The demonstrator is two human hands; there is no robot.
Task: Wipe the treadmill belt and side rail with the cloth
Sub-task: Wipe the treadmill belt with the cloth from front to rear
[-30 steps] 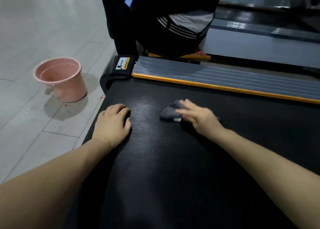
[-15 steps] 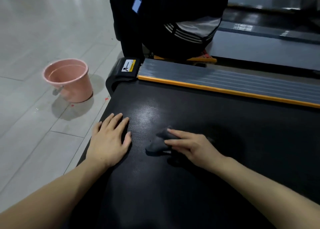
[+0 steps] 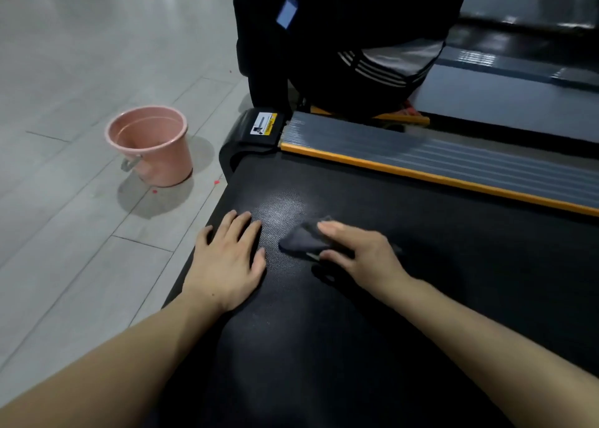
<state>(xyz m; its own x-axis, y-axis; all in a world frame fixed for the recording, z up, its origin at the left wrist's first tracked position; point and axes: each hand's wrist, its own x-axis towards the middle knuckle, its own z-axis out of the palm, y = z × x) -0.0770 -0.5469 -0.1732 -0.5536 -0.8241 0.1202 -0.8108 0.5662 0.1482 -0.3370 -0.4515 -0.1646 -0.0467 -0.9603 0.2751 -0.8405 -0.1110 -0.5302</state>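
Left hand (image 3: 228, 259) flat on the black treadmill belt (image 3: 324, 346) near its left edge, fingers straight and slightly spread, holding nothing. Right hand (image 3: 359, 256) presses a dark grey cloth (image 3: 299, 238) onto the belt with extended fingers; cloth bunched under the fingertips, just beside the left hand. Grey ribbed side rail (image 3: 437, 158) with orange trim runs along the far side. Pink bucket (image 3: 152, 145) on the tiled floor (image 3: 64, 233), left of the treadmill.

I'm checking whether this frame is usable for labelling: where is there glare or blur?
Head view: a pale glare patch sits on the belt between the left hand and the cloth; the right hand and cloth look slightly motion-smeared; the pink bucket casts a soft shadow on the tiled floor.
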